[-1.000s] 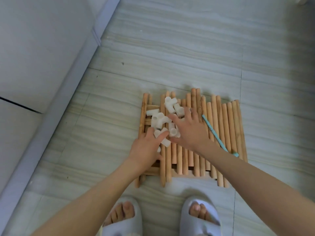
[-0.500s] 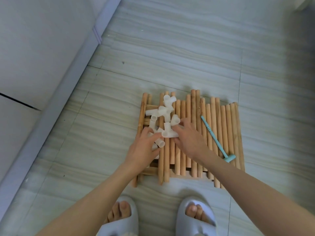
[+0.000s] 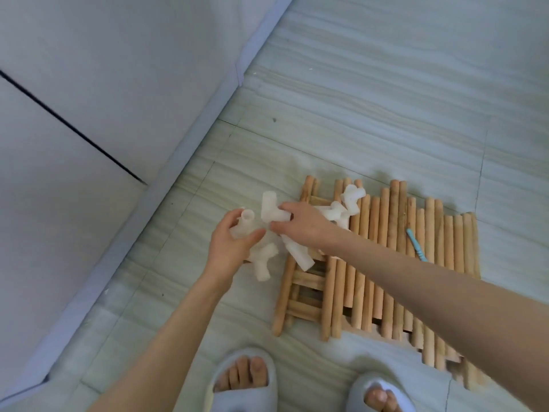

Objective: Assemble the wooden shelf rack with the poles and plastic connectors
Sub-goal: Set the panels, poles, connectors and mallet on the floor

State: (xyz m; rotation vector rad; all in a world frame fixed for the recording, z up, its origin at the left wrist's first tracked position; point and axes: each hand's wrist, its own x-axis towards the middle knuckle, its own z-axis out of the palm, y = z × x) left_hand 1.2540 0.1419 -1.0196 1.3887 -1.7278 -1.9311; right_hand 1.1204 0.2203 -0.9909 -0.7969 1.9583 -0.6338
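Evidently both the left hand (image 3: 230, 245) and right hand (image 3: 300, 223) grip unmarked white connectors (image 3: 274, 211) beside poles (image 3: 386, 263).

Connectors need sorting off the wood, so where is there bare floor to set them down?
Bare floor tile lies between the baseboard and the wooden poles, beyond the left hand; more lies beyond the poles. It is crowded where both hands grip white connectors, right hand included, and near the slippers.

White connectors (image 3: 335, 211); tan poles (image 3: 386, 251); teal tool (image 3: 416, 245); pale streaked floor tiles (image 3: 371, 99); grey slippers (image 3: 243, 394).
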